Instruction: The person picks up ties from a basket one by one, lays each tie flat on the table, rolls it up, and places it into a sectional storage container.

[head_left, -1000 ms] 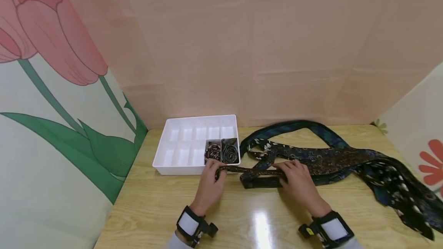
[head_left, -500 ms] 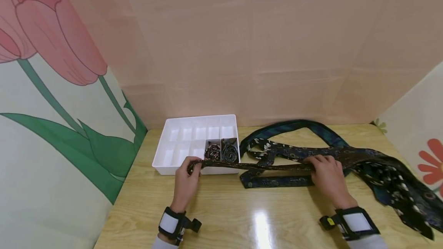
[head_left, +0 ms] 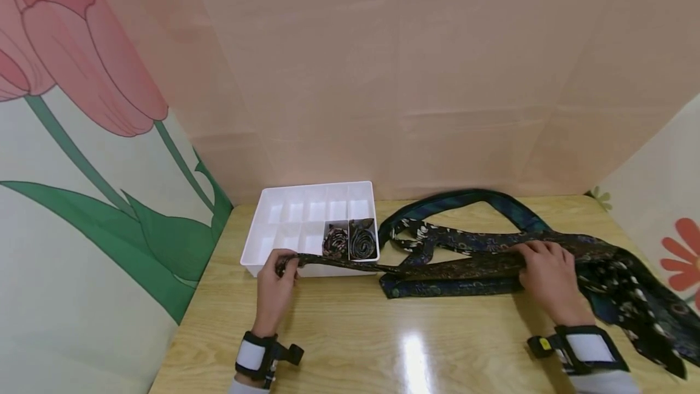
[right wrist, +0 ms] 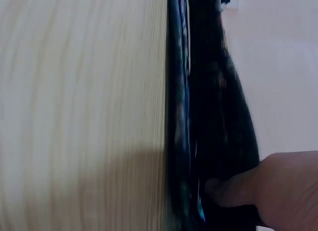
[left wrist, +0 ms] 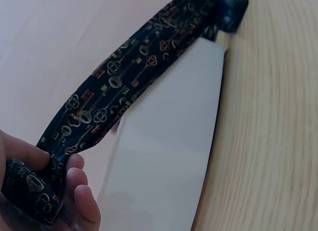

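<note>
Table (head_left: 350, 336) fills the lower half of the head view, same as a second ago. Loose ties (head_left: 476, 240) sprawl across centre right and out toward the lower right edge, overlapping; can't count them reliably. White divided tray (head_left: 328, 270) at centre left, not shifted.

Main item: key-print tie (head_left: 459, 267), strung left to right across mid frame, passing in front of the tray's near wall and over a dark blue tie (head_left: 448, 287) lying folded on the table. Delta over the last second: the hands have moved apart, left one toward the left of frame, right one toward the right. More length is now out between them, and the broad section shows from mid frame rightward. Left part is narrow, looks edge-on.

Left hand (head_left: 275, 287), lower left of centre: pinching the tie's left end, fabric curled inside the fingers. Right hand (head_left: 551, 278), right of centre: thumb against the fabric, fingers over the top, looks like a pinch; fingertips hidden.

My read: it's being straightened and smoothed, the wide part not yet fully drawn out. The bunched left end could leave a crease.

Smallest: two rolled ties (head_left: 363, 241), side by side in the tray's lower right compartments, undisturbed.
</note>
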Action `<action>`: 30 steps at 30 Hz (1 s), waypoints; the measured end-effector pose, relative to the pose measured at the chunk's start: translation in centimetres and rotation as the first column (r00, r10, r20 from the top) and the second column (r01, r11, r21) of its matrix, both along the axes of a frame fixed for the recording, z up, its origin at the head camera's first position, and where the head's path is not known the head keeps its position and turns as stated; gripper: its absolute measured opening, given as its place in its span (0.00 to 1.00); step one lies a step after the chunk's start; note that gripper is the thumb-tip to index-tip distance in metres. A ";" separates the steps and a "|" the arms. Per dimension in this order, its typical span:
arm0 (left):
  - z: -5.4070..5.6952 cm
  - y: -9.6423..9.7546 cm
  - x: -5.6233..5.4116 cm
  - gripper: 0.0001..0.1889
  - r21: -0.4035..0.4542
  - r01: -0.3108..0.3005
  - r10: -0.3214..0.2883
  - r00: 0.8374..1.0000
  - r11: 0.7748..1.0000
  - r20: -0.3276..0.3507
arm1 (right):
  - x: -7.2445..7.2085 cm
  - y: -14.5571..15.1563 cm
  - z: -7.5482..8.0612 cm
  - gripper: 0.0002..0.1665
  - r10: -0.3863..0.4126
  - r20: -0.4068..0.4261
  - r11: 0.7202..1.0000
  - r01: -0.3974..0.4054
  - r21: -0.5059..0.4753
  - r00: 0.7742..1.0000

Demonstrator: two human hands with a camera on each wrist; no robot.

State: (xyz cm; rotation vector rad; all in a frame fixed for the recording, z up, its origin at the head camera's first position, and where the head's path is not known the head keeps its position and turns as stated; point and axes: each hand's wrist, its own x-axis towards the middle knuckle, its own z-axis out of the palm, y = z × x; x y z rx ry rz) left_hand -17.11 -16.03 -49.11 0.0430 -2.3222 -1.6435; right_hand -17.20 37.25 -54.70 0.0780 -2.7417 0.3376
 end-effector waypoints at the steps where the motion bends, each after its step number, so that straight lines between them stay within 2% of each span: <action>1: 0.0 -0.2 0.0 0.07 -0.013 -0.010 0.010 1.000 1.000 0.002 | 0.0 0.3 0.1 0.21 -0.010 -0.010 1.000 0.010 0.010 1.000; 4: 0.1 -1.0 0.1 0.08 -0.048 -0.031 0.031 0.999 0.998 0.006 | 0.2 0.9 0.5 0.19 -0.028 -0.044 0.999 0.029 0.029 0.999; 7: 0.2 -1.9 0.3 0.09 -0.029 -0.041 0.041 0.999 0.999 -0.002 | 0.4 1.5 1.4 0.18 -0.028 -0.074 0.999 0.030 0.031 0.997; 13: 0.5 -3.3 0.7 0.15 0.108 -0.051 0.051 0.999 0.993 0.005 | 1.2 2.3 4.4 0.17 0.015 -0.059 1.000 -0.014 0.021 0.998; 18: 0.8 -4.3 1.0 0.19 0.148 -0.094 0.094 0.996 0.984 0.010 | 2.3 2.2 7.1 0.11 0.083 0.012 0.996 -0.084 0.040 0.996; 21: 1.0 -4.8 1.2 0.20 0.153 -0.132 0.130 0.991 0.979 0.021 | 2.8 2.0 8.5 0.14 0.113 0.115 0.993 -0.117 0.027 0.987; 23: 1.1 -5.2 1.4 0.21 0.160 -0.146 0.143 0.989 0.976 0.034 | 2.9 2.2 9.0 0.18 0.127 0.207 0.991 -0.131 0.008 0.970; 25: 1.0 -5.5 1.5 0.20 0.162 -0.157 0.151 0.987 0.974 0.051 | 3.1 2.4 9.2 0.21 0.150 0.305 0.988 -0.151 -0.019 0.940; 27: 0.9 -5.8 1.6 0.19 0.152 -0.165 0.155 0.985 0.974 0.079 | 3.1 2.6 9.0 0.21 0.174 0.398 0.984 -0.172 -0.043 0.901; 30: 0.6 -6.3 1.8 0.19 0.097 -0.170 0.156 0.978 0.981 0.135 | 3.1 3.1 7.8 0.17 0.221 0.521 0.975 -0.198 -0.102 0.824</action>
